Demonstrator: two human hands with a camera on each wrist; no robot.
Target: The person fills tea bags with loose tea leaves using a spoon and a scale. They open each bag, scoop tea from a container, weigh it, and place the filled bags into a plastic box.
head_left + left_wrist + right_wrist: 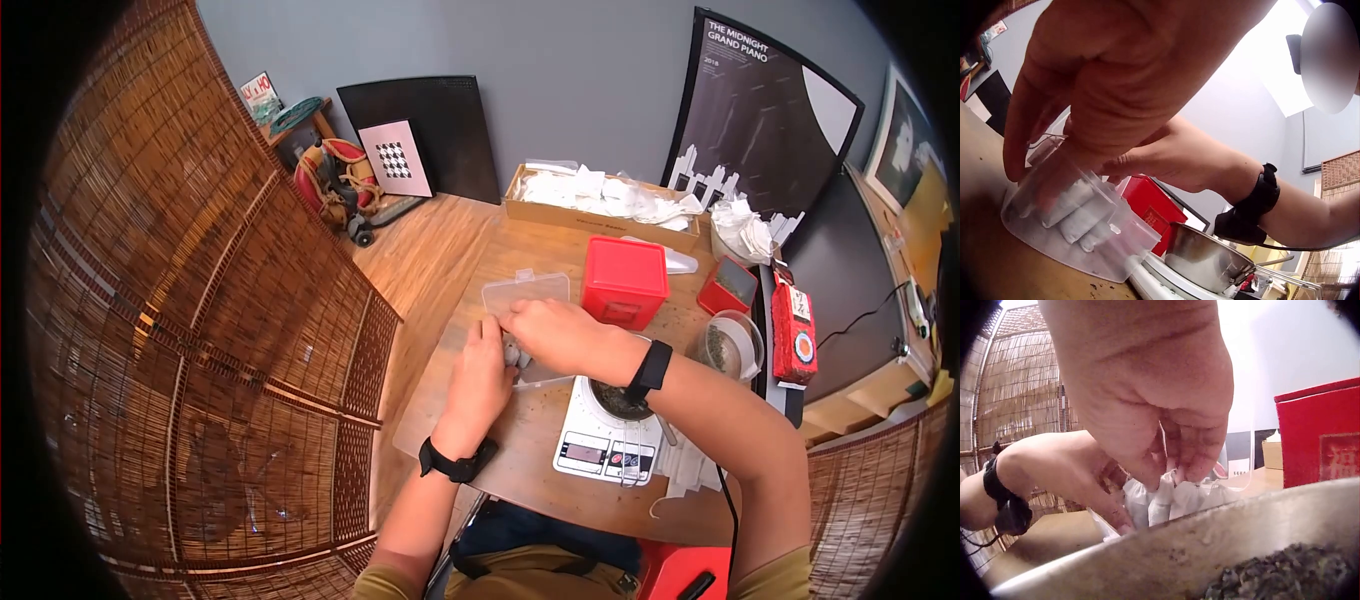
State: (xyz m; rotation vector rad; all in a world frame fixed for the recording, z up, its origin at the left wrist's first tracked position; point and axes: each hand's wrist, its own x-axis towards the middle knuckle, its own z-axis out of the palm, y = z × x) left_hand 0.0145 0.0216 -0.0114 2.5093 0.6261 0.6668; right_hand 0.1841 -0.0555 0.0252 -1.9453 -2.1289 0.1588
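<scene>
A clear plastic box with its lid raised holds several small white pouches, packed side by side. My left hand grips the box at its left side, thumb and fingers around the wall. From above, my right hand reaches into the box; its fingertips pinch the gathered top of a white pouch among the others. Right of the box, a metal pan with dark dried leaves rests on a white digital scale, partly under my right forearm.
Behind stand a red canister and a cardboard box of white pouches. At the right are a clear tub, a small red container and a red packet. A woven screen stands at the left.
</scene>
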